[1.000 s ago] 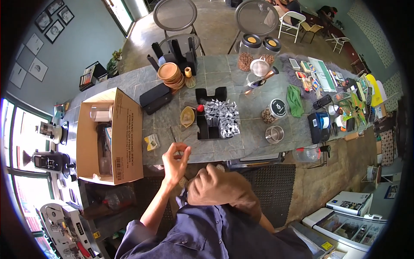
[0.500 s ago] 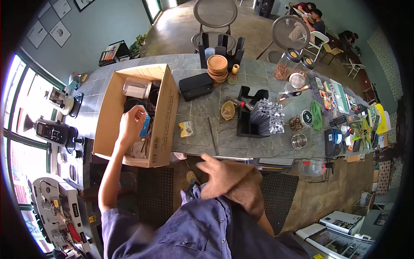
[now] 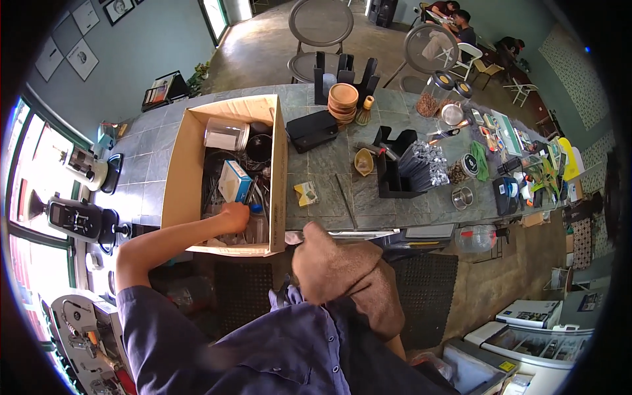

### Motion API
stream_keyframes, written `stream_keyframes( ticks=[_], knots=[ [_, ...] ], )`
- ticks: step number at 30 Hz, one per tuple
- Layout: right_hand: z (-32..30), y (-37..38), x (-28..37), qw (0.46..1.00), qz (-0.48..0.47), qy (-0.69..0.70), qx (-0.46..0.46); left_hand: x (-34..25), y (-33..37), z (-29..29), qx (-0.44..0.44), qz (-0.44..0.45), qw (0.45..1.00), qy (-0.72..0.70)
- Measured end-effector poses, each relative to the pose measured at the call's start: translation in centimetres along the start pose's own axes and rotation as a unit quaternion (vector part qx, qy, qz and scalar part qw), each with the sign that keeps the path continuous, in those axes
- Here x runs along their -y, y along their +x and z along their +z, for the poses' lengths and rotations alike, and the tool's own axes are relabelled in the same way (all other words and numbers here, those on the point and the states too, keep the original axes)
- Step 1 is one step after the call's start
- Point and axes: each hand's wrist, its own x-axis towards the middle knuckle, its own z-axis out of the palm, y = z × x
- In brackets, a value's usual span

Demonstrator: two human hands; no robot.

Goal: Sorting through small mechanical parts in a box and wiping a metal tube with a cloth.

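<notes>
My left hand (image 3: 235,217) reaches down inside an open cardboard box (image 3: 279,178) on the counter. Its fingers look curled, with the tips hidden, so what they hold, if anything, I cannot make out. Right beside it is a blue round cap (image 3: 256,208), and a blue-and-white carton (image 3: 235,181) lies just beyond. A clear jar (image 3: 226,135) and a dark cup (image 3: 258,150) fill the box's far end. Below the counter's front edge, a brown cloth (image 3: 368,280) covers my right hand (image 3: 319,263), which grips it; the fingers are mostly hidden under the fabric.
Right of the box lie a small yellow-and-white packet (image 3: 305,193), a thin dark stick (image 3: 345,201) and a black case (image 3: 312,131). Farther right stand a black holder with silver-wrapped sticks (image 3: 424,168) and a glass jar (image 3: 463,168). Grinders (image 3: 82,220) line the left side.
My left hand has gone from above the box's middle down into its near right part, uncovering the carton. My right hand with the brown cloth has shifted slightly. The whole view has turned a little.
</notes>
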Motion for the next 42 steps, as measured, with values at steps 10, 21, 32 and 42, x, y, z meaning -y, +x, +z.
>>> stream_keyframes(
  ticks=[10,21,32,42],
  knots=[
    [1.6,0.3,2.3,0.996,0.015,0.084,0.024,1.9,-1.7,1.1,-0.077,-0.041,0.984,-0.153],
    [1.1,2.4,3.9,0.985,0.027,0.163,0.045,3.2,-4.2,-3.3,0.001,0.021,0.972,-0.234],
    [-1.6,2.4,3.5,0.987,0.067,0.142,0.024,0.6,-17.4,-9.5,-0.323,0.052,0.87,-0.368],
    [-2.0,4.7,7.1,0.996,0.074,0.024,-0.04,-9.8,-22.4,-10.4,-0.205,0.235,0.697,-0.645]
  ],
)
